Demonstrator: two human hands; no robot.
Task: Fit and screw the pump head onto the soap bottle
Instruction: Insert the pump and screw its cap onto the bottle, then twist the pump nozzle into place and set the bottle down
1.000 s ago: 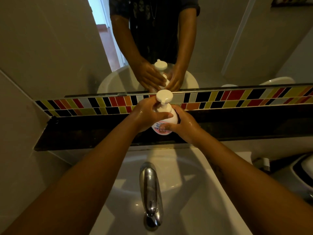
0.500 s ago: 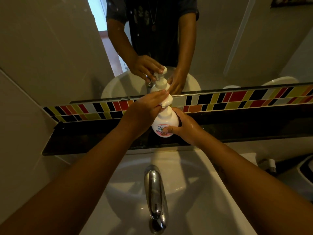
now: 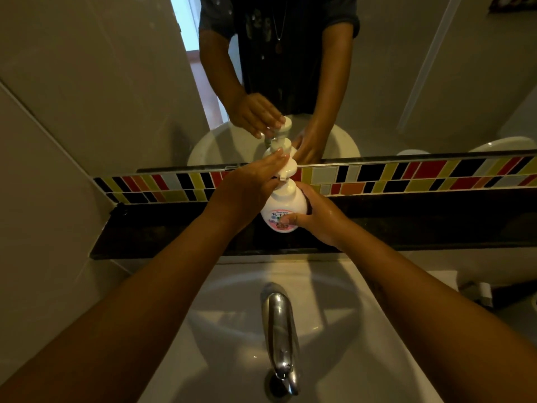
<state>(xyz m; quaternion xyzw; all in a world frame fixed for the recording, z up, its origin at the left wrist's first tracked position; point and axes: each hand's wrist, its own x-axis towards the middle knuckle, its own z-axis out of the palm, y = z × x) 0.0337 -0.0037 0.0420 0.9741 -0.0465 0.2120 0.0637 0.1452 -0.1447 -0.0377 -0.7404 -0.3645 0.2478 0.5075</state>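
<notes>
In the head view, the rounded white plastic soap bottle with a pink label (image 3: 283, 209) stands at twelve o'clock on the dark stone shelf (image 3: 406, 222) behind the white ceramic basin (image 3: 363, 330). The right hand (image 3: 316, 218) is wrapped closed around the bottle's three o'clock side, steadying it. The left hand (image 3: 247, 189), a second ago clasped low on the bottle's nine o'clock side, has risen; its fingers (image 3: 273, 161) now curl onto the white plastic pump head (image 3: 286, 170), which sits over the neck. That shift suggests the fitting is done and the twisting is beginning, though thread engagement is hidden.
</notes>
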